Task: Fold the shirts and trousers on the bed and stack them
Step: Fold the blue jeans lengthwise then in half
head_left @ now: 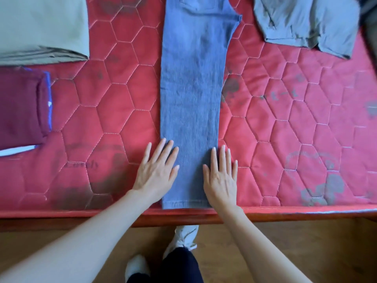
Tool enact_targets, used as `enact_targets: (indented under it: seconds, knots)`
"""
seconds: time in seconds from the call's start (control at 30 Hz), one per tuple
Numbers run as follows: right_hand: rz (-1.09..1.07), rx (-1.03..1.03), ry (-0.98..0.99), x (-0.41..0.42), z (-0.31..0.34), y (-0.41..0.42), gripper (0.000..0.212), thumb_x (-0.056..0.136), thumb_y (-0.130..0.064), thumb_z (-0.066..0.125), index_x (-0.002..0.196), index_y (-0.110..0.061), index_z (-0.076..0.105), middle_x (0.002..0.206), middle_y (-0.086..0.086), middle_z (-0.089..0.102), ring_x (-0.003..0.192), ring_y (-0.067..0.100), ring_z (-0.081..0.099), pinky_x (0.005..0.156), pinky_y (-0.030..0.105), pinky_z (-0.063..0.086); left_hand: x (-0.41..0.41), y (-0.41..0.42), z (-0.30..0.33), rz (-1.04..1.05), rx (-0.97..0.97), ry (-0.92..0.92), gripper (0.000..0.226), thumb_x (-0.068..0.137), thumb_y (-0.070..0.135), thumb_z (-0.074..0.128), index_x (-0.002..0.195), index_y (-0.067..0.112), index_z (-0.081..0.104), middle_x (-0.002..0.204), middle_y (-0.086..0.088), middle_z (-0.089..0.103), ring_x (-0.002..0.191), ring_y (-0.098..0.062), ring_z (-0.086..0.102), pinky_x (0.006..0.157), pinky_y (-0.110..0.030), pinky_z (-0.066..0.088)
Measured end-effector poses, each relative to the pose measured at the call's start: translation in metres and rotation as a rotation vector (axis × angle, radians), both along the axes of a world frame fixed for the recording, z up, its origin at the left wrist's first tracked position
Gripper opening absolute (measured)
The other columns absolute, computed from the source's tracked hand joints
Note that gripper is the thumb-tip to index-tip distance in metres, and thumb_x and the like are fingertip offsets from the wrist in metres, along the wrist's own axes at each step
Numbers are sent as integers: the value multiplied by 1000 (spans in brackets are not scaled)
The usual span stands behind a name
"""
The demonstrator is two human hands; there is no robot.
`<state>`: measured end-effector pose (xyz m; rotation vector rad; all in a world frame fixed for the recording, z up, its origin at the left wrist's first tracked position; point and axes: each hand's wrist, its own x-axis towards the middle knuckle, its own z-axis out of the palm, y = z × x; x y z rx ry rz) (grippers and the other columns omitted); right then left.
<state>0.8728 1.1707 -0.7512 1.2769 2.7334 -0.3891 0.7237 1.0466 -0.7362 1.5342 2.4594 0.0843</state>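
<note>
A: The jeans (pixel 191 94) run straight up the centre of the frame, folded leg on leg, hems at the near edge of the red mattress (pixel 285 123).

B: Left hand (pixel 157 172) and right hand (pixel 221 176) lie flat on either side edge near the hems, fingers straight and slightly spread, pinching nothing.

A: I'd smooth outward first, then lift both hem corners together toward the waistband.

B: Agreed. Folded khaki garment (pixel 40 27) and maroon shirt (pixel 20 107) wait at left; a grey one (pixel 306 23) sits crumpled upper right.

Blue jeans (pixel 191 94) lie folded lengthwise, legs stacked, hem at the bed's near edge. A folded beige garment (pixel 40 27) and maroon shirt (pixel 20 107) sit left; a rumpled grey garment (pixel 306 23) lies right.
</note>
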Motion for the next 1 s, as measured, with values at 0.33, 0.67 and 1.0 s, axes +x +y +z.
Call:
enact_targets:
  seconds: [0.33,0.67,1.0]
  knots:
    - [119,35,97,-175,-13,121,54,103,-27,27,154,-21,12,162,7,2,149,22,-3,119,43,-3,-109,160,-26,72,44,106,55,100,29,31,153,15,22,162,-7,11,150,-25,7,120,-45,4]
    - [103,-16,62,-103,-11,115,55,101,-35,35,152,-16,25,160,9,14,148,25,12,119,50,13,-94,114,-17,259,-8,33,59,95,37,27,145,9,42,154,-9,35,144,-29,30,114,-57,23]
    - [213,18,176,-251,26,206,53,101,-23,30,152,-13,21,162,9,8,149,23,-3,118,43,-4,-190,245,14,154,15,147,57,101,27,36,154,15,17,163,-7,3,150,-25,0,120,-46,1]
